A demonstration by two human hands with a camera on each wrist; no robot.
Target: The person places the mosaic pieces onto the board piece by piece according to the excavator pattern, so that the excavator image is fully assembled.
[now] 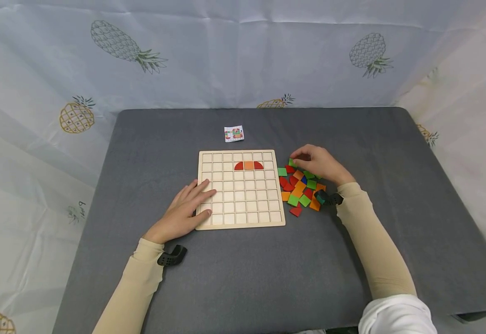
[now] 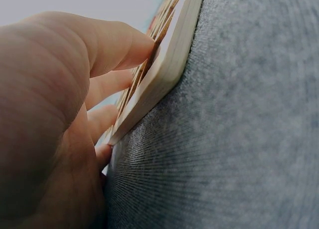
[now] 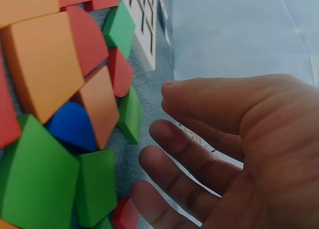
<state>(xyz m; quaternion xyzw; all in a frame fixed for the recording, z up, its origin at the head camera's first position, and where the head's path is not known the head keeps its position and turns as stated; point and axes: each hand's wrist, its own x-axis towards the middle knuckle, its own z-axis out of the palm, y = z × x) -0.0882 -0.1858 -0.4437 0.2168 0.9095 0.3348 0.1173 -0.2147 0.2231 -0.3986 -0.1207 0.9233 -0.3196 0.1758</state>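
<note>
A wooden grid board (image 1: 240, 227) lies on the table. In its second row sit a red quarter-round piece (image 1: 239, 166), an orange square (image 1: 249, 165) and another red quarter-round piece (image 1: 258, 165). My left hand (image 1: 184, 213) rests spread over the board's left edge; the left wrist view shows its thumb (image 2: 134, 47) on the rim side. My right hand (image 1: 320, 162) hovers at the far end of a pile of coloured pieces (image 1: 299, 188), fingertips close to a green piece (image 3: 130, 114). Nothing shows between its thumb and fingers in the right wrist view.
A small printed card (image 1: 233, 133) with a coloured pattern lies behind the board. Right of the board, the pile mixes red, orange, green and blue pieces, with a green square (image 1: 282, 172) close by the board's edge. A pineapple-print cloth (image 1: 243, 55) hangs behind the grey table (image 1: 243, 278).
</note>
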